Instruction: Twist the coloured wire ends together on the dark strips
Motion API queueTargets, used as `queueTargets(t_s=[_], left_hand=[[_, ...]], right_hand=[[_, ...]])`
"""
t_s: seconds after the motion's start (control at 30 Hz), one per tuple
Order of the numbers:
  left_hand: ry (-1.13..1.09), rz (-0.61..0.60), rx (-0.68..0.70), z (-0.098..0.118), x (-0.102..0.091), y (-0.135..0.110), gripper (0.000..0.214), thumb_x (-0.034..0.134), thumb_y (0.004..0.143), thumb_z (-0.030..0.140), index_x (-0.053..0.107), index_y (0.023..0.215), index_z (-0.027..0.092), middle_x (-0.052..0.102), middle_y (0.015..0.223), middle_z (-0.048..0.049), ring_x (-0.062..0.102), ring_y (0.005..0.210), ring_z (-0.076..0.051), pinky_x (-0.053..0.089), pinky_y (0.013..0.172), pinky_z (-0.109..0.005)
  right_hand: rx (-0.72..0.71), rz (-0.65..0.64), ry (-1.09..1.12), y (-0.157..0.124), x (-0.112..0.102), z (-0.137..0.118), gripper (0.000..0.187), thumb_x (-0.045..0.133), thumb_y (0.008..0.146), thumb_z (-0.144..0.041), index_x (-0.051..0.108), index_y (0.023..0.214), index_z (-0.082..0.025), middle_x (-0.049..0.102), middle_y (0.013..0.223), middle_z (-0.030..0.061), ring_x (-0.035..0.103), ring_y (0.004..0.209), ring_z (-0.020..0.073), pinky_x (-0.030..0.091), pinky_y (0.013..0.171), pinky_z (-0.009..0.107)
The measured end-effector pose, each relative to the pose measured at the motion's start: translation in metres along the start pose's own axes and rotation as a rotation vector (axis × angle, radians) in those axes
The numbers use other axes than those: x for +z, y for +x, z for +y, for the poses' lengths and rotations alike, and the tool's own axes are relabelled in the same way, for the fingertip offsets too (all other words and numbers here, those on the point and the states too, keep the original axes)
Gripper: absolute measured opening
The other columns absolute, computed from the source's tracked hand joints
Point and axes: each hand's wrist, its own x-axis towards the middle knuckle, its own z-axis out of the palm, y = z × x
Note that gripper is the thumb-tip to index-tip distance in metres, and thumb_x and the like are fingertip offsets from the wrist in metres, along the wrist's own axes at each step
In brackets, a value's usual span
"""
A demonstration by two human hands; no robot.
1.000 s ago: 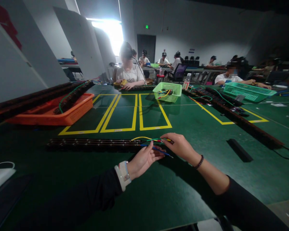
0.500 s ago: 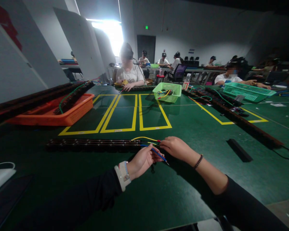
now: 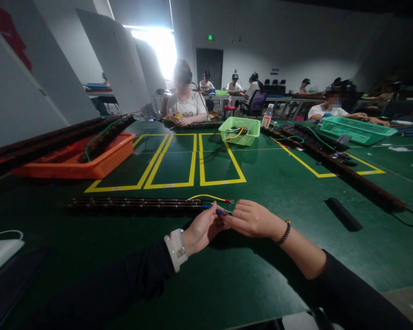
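Note:
A long dark strip with thin metal lines along its top lies across the green table. From its right end come a blue wire, a green wire and a yellow wire. My left hand, palm up, has the blue wire between thumb and fingers. My right hand meets its fingertips, closed in a pinch where the green wire runs in. The wire ends are hidden behind my fingers. Just above them, the yellow wire lies loose, with a red sleeve and ring terminal at its tip.
At left, an orange basket has dark strips across it. A light green basket with wires stands at the back, near a bottle. A short black bar and a long strip lie at right. Co-workers sit beyond.
My right hand has moved down from beside the yellow wire's tip to my left fingertips. The yellow terminal now shows free, and the blue wire's bare tip has gone out of sight.

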Motion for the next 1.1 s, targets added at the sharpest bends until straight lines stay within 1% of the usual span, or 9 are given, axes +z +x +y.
queueTargets(t_s=[0.07,0.17,0.3,0.4,0.57,0.7,0.83,1.0,1.1], left_hand=[[0.018,0.002,0.019,0.0,0.0,0.0,0.036,0.04,0.092,0.037,0.061,0.081,0.01,0.065,0.075,-0.009,0.061,0.067,-0.014,0.048,0.075,-0.03],[0.066,-0.029,0.036,-0.001,0.0,-0.001,0.035,0.042,0.091,0.036,0.061,0.08,0.009,0.065,0.074,-0.0103,0.062,0.069,-0.017,0.048,0.076,-0.033],[0.193,-0.121,0.063,-0.001,0.0,-0.003,0.027,0.052,0.086,0.034,0.06,0.075,0.01,0.064,0.072,-0.0089,0.061,0.072,-0.017,0.045,0.071,-0.029],[0.313,-0.165,0.084,0.0,0.0,-0.005,0.028,0.057,0.083,0.036,0.058,0.07,0.011,0.062,0.07,-0.0072,0.059,0.068,-0.014,0.042,0.065,-0.025],[0.424,-0.174,0.073,0.0,0.004,-0.008,0.028,0.057,0.081,0.037,0.057,0.068,0.012,0.058,0.066,-0.0045,0.055,0.063,-0.013,0.04,0.063,-0.025],[0.535,-0.211,0.043,0.0,0.007,-0.01,0.03,0.057,0.081,0.039,0.056,0.066,0.012,0.057,0.061,-0.0038,0.054,0.059,-0.012,0.037,0.058,-0.024],[0.61,-0.236,0.034,0.0,0.009,-0.013,0.031,0.06,0.077,0.042,0.056,0.068,0.013,0.059,0.064,-0.0034,0.054,0.06,-0.011,0.036,0.057,-0.023],[0.665,-0.233,0.049,-0.002,0.01,-0.013,0.032,0.062,0.074,0.044,0.054,0.066,0.014,0.06,0.061,-0.0021,0.052,0.056,-0.01,0.035,0.055,-0.023],[0.705,-0.269,0.055,-0.003,0.01,-0.013,0.033,0.062,0.074,0.045,0.053,0.066,0.014,0.061,0.062,-0.0025,0.053,0.056,-0.011,0.035,0.055,-0.023]], right_hand=[[0.083,0.038,0.009,-0.001,0.003,0.002,0.024,0.037,0.094,-0.018,0.061,0.095,-0.014,0.056,0.069,0.0036,0.048,0.066,0.014,0.039,0.067,0.029],[0.244,0.083,0.048,-0.004,0.007,0.008,0.024,0.038,0.094,-0.019,0.062,0.096,-0.013,0.058,0.073,0.0056,0.05,0.069,0.015,0.041,0.068,0.029],[0.362,0.027,0.107,-0.006,0.013,0.014,0.023,0.042,0.094,-0.024,0.063,0.101,-0.015,0.061,0.076,0.0052,0.053,0.07,0.0148,0.042,0.068,0.028],[0.373,-0.067,0.17,-0.006,0.019,0.015,0.017,0.048,0.09,-0.018,0.066,0.09,-0.016,0.062,0.073,0.0041,0.055,0.068,0.0137,0.041,0.066,0.026],[0.366,-0.191,0.22,-0.004,0.026,0.012,0.015,0.057,0.081,-0.009,0.063,0.069,-0.015,0.063,0.069,0.0037,0.055,0.066,0.0135,0.04,0.066,0.025],[0.343,-0.243,0.279,-0.005,0.028,0.012,0.012,0.057,0.08,-0.009,0.064,0.074,-0.016,0.064,0.07,0.0028,0.057,0.066,0.0135,0.04,0.067,0.025],[0.368,-0.169,0.333,-0.008,0.027,0.016,0.013,0.056,0.085,-0.017,0.068,0.089,-0.018,0.066,0.076,0.0031,0.058,0.07,0.0136,0.041,0.068,0.026],[0.571,0.034,0.362,-0.003,0.024,0.018,0.023,0.05,0.09,-0.032,0.066,0.101,-0.019,0.064,0.086,0.0059,0.058,0.081,0.016,0.045,0.074,0.03],[0.612,0.047,0.359,0.006,0.025,0.019,0.026,0.054,0.088,-0.034,0.062,0.109,-0.02,0.062,0.096,0.0073,0.057,0.091,0.0187,0.046,0.082,0.035]])
